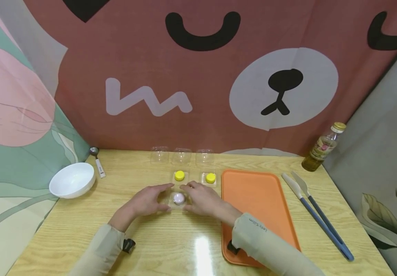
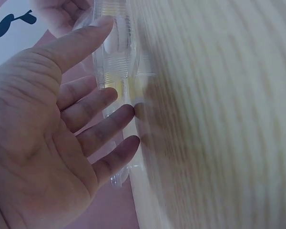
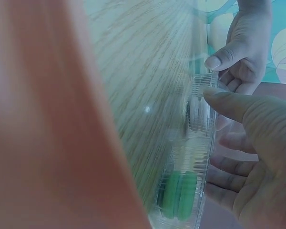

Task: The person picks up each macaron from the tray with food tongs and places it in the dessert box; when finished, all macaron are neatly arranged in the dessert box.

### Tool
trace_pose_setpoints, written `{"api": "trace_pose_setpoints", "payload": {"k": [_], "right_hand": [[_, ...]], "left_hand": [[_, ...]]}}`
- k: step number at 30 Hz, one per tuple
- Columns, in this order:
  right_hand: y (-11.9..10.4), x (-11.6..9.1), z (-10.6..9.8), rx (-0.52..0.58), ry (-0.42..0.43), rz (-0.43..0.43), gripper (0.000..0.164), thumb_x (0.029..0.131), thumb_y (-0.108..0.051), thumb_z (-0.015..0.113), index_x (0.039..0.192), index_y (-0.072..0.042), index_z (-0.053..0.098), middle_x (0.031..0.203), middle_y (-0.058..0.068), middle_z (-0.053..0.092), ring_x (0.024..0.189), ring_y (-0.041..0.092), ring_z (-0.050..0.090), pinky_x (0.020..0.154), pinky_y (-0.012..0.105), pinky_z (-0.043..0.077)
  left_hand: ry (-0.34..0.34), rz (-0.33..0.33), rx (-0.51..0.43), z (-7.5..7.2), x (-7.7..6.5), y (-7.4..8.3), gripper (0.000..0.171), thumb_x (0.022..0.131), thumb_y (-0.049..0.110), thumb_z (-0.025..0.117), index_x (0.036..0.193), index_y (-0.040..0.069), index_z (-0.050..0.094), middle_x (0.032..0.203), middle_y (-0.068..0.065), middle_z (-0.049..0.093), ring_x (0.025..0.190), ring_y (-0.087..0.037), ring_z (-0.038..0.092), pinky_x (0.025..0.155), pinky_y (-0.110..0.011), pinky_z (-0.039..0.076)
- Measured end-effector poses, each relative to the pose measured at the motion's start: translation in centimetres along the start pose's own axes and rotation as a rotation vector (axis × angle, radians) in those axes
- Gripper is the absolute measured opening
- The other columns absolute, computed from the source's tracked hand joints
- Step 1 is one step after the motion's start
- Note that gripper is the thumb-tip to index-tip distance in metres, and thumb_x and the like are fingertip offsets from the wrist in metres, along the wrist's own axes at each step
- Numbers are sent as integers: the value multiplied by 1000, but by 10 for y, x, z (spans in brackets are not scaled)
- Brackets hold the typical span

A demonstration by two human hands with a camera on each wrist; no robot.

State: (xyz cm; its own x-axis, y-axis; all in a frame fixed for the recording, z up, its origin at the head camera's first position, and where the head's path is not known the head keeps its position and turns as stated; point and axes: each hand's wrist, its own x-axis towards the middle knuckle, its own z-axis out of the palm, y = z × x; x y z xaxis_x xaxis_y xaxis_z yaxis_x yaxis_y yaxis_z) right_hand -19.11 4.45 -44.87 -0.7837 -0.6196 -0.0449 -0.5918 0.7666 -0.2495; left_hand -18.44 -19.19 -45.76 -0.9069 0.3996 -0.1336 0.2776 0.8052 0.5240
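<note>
In the head view a pale lilac macaron [image 1: 179, 198] sits in a shallow clear plastic case [image 1: 175, 206], low in the middle of the table. My left hand [image 1: 149, 200] is at the case's left side, its thumb tip at the case in the left wrist view and its fingers loosely extended. On the opposite side is my right hand [image 1: 203, 199]. Its thumb tip meets the case's edge in the right wrist view, with relaxed fingers beside it. Just behind are two yellow macarons [image 1: 179, 175], each on clear plastic; the right one looks green in the right wrist view.
Three clear plastic covers [image 1: 182, 156] line the back edge. An orange tray [image 1: 253, 191] lies under my right forearm, with two long-handled spreaders [image 1: 317, 216] and a bottle [image 1: 322, 147] beyond. At left are a white bowl [image 1: 72, 180] and a small scoop [image 1: 98, 163].
</note>
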Motion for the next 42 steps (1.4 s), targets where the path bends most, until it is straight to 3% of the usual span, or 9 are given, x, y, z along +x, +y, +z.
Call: {"api": "trace_pose_setpoints", "payload": {"k": [12,15,22,31,37,42], "right_hand": [[7,-1,-7,20,-20,-10,74,89,-45,76,152,-19,48,145,8,57,126,24,61,99,42,57],[12,-1,-13,65,-5,-12,70,91,-43,75,151,-19,49,146,8,58,129,25,59,102,45,55],[29,2,-31,233,85,-15,54,96,-35,69,145,-15,57,137,8,66,110,25,70,89,44,59],[56,11,-48,374,166,40,45,100,-35,63,141,-16,61,130,11,70,103,20,72,88,39,60],[81,18,-59,485,247,147,41,102,-33,61,140,-18,63,126,6,72,105,23,71,87,42,60],[102,23,-63,566,290,220,41,104,-35,57,140,-15,62,128,6,71,110,27,69,83,40,57]], "left_hand": [[-6,-10,2,0,0,2,79,84,35,84,153,21,48,148,-12,57,135,-31,55,112,-52,46],[-4,2,3,-1,-1,2,79,83,35,84,152,20,48,148,-12,57,136,-32,55,112,-53,46],[-4,13,15,-2,-2,1,79,84,35,83,152,19,48,149,-11,57,137,-32,54,113,-52,45],[-4,29,-35,-3,-3,-3,80,85,40,81,154,19,46,148,-10,57,135,-30,56,113,-51,46],[105,46,-130,-15,-2,-17,71,96,48,67,155,16,43,147,-12,58,127,-33,62,104,-53,52],[191,33,-160,-23,13,-24,76,94,41,71,157,14,38,150,-13,56,132,-38,58,106,-57,49]]}}
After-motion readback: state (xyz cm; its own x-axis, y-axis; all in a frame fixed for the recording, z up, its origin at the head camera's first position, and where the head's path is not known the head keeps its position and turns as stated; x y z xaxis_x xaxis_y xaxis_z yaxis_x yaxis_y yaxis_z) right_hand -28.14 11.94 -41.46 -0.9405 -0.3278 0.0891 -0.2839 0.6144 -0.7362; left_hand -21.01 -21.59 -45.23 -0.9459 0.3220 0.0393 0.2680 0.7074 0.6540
